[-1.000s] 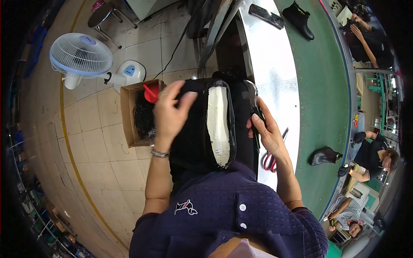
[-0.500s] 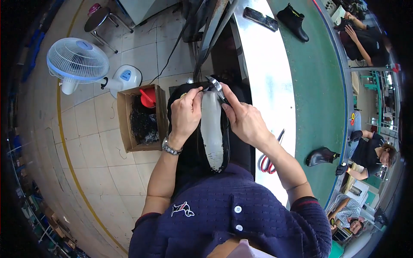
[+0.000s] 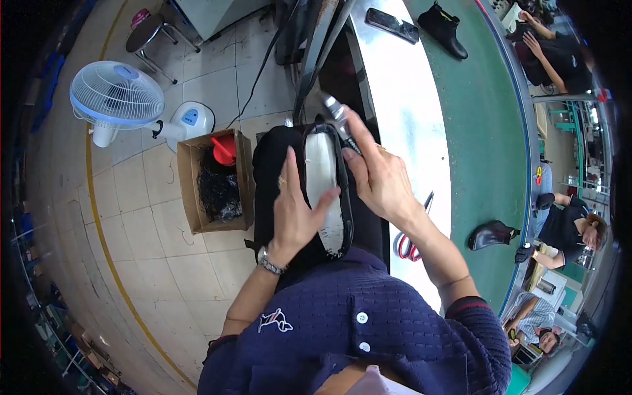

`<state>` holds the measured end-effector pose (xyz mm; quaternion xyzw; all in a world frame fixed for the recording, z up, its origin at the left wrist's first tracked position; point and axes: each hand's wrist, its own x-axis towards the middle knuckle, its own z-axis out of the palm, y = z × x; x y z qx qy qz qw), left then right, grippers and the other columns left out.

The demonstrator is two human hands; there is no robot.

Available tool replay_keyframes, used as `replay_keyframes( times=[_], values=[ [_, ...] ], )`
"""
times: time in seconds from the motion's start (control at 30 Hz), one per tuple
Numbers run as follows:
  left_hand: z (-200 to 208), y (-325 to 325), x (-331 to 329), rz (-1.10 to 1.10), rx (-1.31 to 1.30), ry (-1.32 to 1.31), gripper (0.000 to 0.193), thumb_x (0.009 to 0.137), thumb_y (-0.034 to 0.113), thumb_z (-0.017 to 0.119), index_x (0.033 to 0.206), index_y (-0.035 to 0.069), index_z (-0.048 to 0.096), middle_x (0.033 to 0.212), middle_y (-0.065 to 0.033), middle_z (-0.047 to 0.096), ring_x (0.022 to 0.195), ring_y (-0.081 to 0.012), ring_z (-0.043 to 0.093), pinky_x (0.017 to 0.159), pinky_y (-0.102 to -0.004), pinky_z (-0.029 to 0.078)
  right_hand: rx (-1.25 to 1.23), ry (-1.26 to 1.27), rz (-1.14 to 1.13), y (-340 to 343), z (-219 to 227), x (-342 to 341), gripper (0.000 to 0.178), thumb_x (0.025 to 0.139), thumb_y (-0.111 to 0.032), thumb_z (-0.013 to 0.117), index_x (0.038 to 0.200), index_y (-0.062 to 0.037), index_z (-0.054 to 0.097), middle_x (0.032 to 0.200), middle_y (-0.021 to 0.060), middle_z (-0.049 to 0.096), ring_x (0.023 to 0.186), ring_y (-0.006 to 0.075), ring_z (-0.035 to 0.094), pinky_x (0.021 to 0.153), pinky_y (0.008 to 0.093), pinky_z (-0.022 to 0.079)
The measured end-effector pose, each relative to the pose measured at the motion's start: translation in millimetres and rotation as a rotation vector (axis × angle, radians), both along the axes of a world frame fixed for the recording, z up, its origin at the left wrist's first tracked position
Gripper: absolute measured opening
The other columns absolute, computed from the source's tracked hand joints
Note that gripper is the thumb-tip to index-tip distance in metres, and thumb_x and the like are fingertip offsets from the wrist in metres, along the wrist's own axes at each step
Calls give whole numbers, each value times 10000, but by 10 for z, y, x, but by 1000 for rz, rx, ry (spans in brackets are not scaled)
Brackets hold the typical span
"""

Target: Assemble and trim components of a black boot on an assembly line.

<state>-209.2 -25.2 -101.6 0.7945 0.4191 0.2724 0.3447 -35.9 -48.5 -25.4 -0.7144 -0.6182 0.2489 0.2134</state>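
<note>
A black shoe upper on a last lies bottom up on my lap, with its long pale insole (image 3: 320,160) facing me. Its dark edge is folded over around the toe end. My left hand (image 3: 295,214) lies along its left side, fingers stretched and thumb spread across the insole, holding nothing. My right hand (image 3: 385,184) grips a silver metal hand tool that looks like pincers (image 3: 337,112), slightly blurred. The tool's head points up and away, beside the far right end of the shoe. Its handles are mostly hidden in my palm.
Right of me is a white bench top (image 3: 408,125) with red-handled scissors (image 3: 406,247) and a phone (image 3: 392,25). Beyond it, a green belt carries black boots (image 3: 443,31); people work past it. A cardboard box (image 3: 189,187) of dark scraps and a fan (image 3: 118,95) stand left.
My left hand has let go of the far edge of the shoe, moved nearer me and spread its fingers. The tool in my right hand has lifted off the edge and turned outward.
</note>
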Motion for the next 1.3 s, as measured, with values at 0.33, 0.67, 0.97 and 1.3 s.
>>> replay_keyframes(
  times=[0.33,0.67,0.97,1.3],
  values=[
    [2,-147,-352,110,-102,209,462,913,465,591,867,6,606,686,-186,611,651,-389,615,570,-462,466,-297,158,-54,-183,121,78,542,970,-231,547,1465,-135,351,669,52,631,608,173,655,619,325,533],
    [10,-68,-481,1,-208,79,311,1000,232,484,1048,-36,633,756,-234,637,674,-391,639,561,-435,498,-606,86,303,-401,413,-64,695,904,-58,585,1509,-185,268,766,146,659,538,268,592,580,407,499],
    [92,-106,-443,-175,-9,318,425,925,145,581,1273,-87,507,904,-212,665,766,-318,679,666,-371,556,-560,-353,482,-368,363,-258,719,907,-78,531,1520,-261,203,793,167,635,676,303,681,581,411,552],
    [-445,116,-213,-92,-1685,-983,762,932,406,608,1534,161,210,1451,-42,422,1271,-151,454,1063,-319,365,-273,-347,460,-595,68,-123,675,948,-138,517,1514,-305,189,747,153,607,514,309,622,513,419,557]
  ],
)
